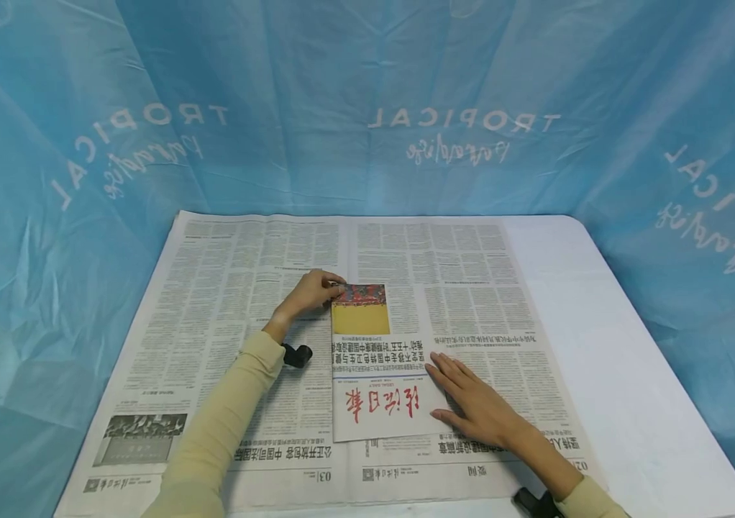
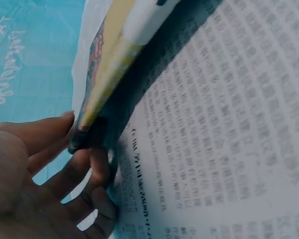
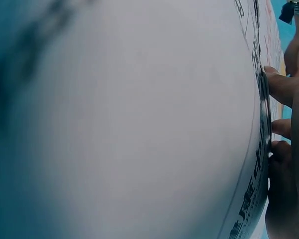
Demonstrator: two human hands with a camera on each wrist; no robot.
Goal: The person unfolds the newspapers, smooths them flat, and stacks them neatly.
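Head: folding looks partly done. Folded newspaper (image 1: 377,367) lies on an open newspaper (image 1: 231,309) spread over the worktop (image 1: 607,374); can't tell how many folds are left. Left hand (image 1: 311,293) pinches its top-left corner; right hand (image 1: 476,403) lies flat, fingers extended, at its right edge.

Left wrist: corner held narrowly between thumb and fingers, edge raised off the print below.

Right wrist: fingertips rest on paper, gripping nothing visible; palm mostly cut off.

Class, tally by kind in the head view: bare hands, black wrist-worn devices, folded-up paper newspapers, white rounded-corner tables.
Bare hands: 2 (left hand, right hand)
Black wrist-worn devices: 2
Folded-up paper newspapers: 1
White rounded-corner tables: 1
Total: 6
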